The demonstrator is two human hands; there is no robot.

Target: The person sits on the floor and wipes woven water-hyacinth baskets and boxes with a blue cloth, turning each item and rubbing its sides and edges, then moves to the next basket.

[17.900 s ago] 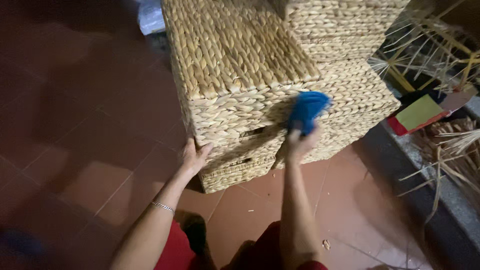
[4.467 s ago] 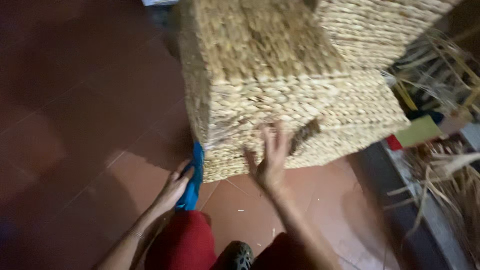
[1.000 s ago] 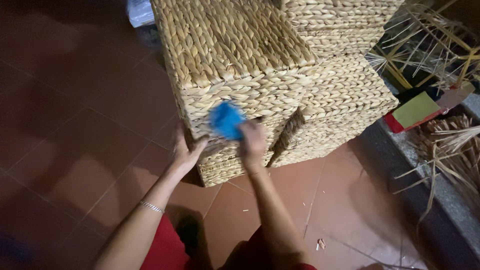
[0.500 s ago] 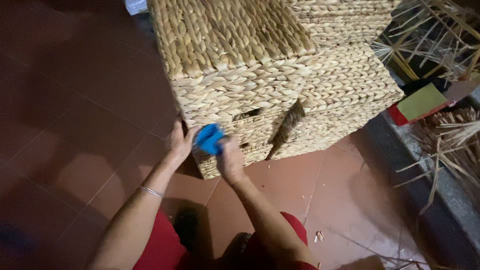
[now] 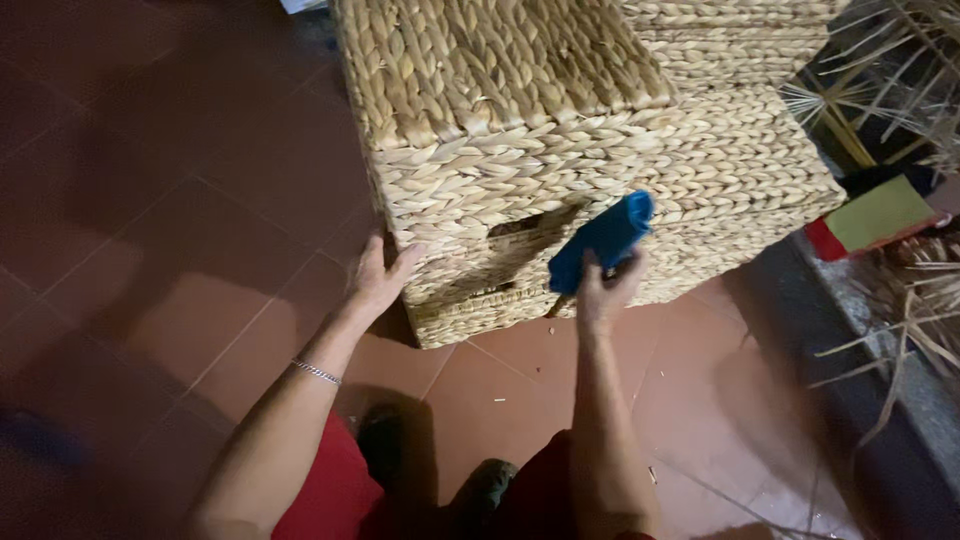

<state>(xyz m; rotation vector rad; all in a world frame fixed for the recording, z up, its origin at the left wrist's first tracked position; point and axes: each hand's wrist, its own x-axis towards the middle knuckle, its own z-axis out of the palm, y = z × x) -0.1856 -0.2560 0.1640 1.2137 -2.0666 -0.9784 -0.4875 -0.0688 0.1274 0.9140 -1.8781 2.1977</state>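
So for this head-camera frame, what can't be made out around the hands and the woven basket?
- Blue object: the right hand grips its lower end; whether it is cloth or a tool stays unclear.
- Woven basket: its top and far side are cut off by the upper edge, and the handle slot is dark inside.
- Left hand: its palm lies against the basket corner, hidden.
- Items at the right edge: blurred and cropped.

Dim warm light, deep shadows, blurred edges.
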